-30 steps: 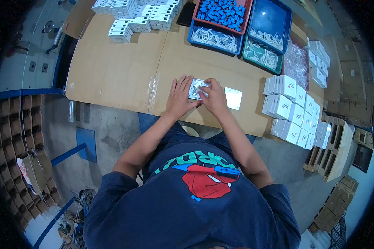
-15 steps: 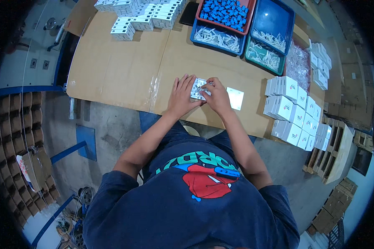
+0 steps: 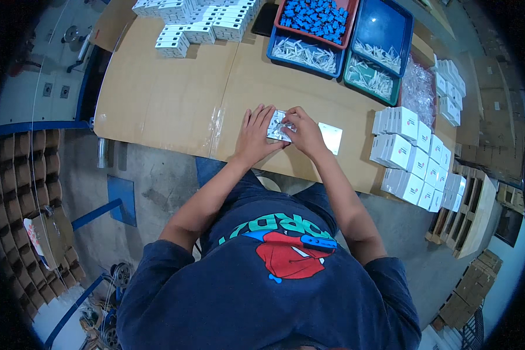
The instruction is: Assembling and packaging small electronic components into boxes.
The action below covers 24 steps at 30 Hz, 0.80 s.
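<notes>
Cardboard tabletop [image 3: 157,99], grey floor [image 3: 151,166] below, wooden pallet [image 3: 471,219] rightward.

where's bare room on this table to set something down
Cardboard tabletop: widest left of the left hand, nearside of the stacked cartons; narrow strip between white plate and white boxes. Crowded: far right, around the trays.

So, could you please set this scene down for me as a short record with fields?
Surface: brown cardboard tabletop
Left: left hand grip at the left edge of a small white part
Right: right hand grip over the same part; anything pinched is too small to tell
Beside the right hand: flat white plate
Trays: red tray of blue pieces; two blue trays and a green tray with white pieces
Stacks: white boxes at right; white blocks at far left
</notes>
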Motion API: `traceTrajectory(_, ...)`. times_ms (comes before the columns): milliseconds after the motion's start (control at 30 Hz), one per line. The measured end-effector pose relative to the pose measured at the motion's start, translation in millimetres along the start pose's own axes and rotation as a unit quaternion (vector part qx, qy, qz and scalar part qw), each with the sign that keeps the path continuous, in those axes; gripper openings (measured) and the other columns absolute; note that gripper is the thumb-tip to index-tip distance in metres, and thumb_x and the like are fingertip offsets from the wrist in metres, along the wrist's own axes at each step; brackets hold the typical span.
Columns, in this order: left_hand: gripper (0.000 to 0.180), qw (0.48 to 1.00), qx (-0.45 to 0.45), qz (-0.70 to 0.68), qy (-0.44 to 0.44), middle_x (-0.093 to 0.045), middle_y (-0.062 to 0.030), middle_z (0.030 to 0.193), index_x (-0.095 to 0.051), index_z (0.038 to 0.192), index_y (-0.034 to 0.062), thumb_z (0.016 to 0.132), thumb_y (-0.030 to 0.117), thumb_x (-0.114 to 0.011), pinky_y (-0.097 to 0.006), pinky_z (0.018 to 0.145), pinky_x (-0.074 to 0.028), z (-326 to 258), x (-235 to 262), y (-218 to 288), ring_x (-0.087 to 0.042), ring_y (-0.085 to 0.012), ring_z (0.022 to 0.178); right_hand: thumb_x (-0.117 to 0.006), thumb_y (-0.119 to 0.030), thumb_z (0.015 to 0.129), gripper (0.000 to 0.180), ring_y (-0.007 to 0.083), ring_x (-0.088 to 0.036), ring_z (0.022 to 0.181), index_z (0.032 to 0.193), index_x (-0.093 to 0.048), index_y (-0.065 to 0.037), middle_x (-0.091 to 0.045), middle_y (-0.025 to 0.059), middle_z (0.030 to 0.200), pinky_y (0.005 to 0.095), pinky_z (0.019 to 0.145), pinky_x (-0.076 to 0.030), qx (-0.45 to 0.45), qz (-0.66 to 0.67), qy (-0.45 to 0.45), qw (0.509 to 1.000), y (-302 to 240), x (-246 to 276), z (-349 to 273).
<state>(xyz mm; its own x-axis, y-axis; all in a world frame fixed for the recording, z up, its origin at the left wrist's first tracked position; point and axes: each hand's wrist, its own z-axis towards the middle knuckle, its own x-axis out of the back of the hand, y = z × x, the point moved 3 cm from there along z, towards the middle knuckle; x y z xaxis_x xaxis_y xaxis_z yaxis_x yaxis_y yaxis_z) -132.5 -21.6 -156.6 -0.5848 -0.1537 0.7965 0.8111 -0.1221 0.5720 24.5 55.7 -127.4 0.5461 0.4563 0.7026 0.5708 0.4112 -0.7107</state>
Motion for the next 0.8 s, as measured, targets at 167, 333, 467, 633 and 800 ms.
traceTrajectory(167, 0.101, 1.000, -0.002, 0.002, -0.001, -0.045, -0.0137, 0.155, -0.041, 0.152, 0.0046, 0.076, 0.058, -0.079, -0.059, 0.123, -0.019, 0, 0, 0, -0.035, -0.0343, 0.148, -0.075, -0.008, 0.084, 0.020, 0.0311, -0.067, 0.093, 0.103, -0.071, -0.004, -0.061, 0.0111, 0.112, 0.0411, 0.083, -0.055, 0.022, 0.041, 0.013, 0.999, 10, -5, 2)
traceTrajectory(333, 0.092, 1.000, -0.003, -0.006, 0.001, -0.045, -0.0147, 0.154, -0.043, 0.150, 0.0033, 0.080, 0.052, -0.078, -0.058, 0.122, -0.020, 1, 6, 4, -0.036, -0.0345, 0.148, -0.075, -0.007, 0.085, 0.023, 0.0309, -0.067, 0.093, 0.106, -0.067, 0.001, -0.059, 0.0141, 0.113, 0.0391, 0.082, -0.055, -0.055, 0.076, 0.017, 0.995, 0, -2, -1)
traceTrajectory(467, 0.064, 0.997, 0.017, -0.062, 0.033, -0.052, -0.0118, 0.147, -0.055, 0.142, 0.0076, 0.087, 0.036, -0.072, -0.056, 0.121, -0.023, 5, -2, -8, -0.041, -0.0338, 0.144, -0.075, -0.007, 0.085, 0.023, 0.0309, -0.067, 0.092, 0.105, -0.067, 0.003, -0.059, 0.0148, 0.112, 0.0390, 0.082, -0.055, -0.020, 0.069, 0.028, 0.997, 6, -4, -1)
traceTrajectory(633, 0.041, 0.992, 0.059, -0.093, 0.061, -0.059, -0.0070, 0.140, -0.068, 0.126, 0.0145, 0.088, 0.027, -0.071, -0.053, 0.120, -0.025, 9, -3, -7, -0.047, -0.0306, 0.139, -0.074, -0.007, 0.086, 0.018, 0.0303, -0.068, 0.090, 0.099, -0.067, 0.003, -0.058, 0.0140, 0.110, 0.0399, 0.082, -0.056, 0.008, 0.034, 0.000, 0.999, 6, -2, 0)
traceTrajectory(800, 0.037, 0.988, 0.071, -0.120, 0.069, -0.060, -0.0063, 0.137, -0.070, 0.117, 0.0140, 0.082, 0.025, -0.077, -0.052, 0.119, -0.027, 10, -3, -9, -0.048, -0.0294, 0.137, -0.074, -0.006, 0.084, 0.016, 0.0282, -0.068, 0.089, 0.097, -0.069, 0.000, -0.058, 0.0130, 0.108, 0.0393, 0.081, -0.056, -0.028, 0.071, 0.018, 0.997, 4, -6, 1)
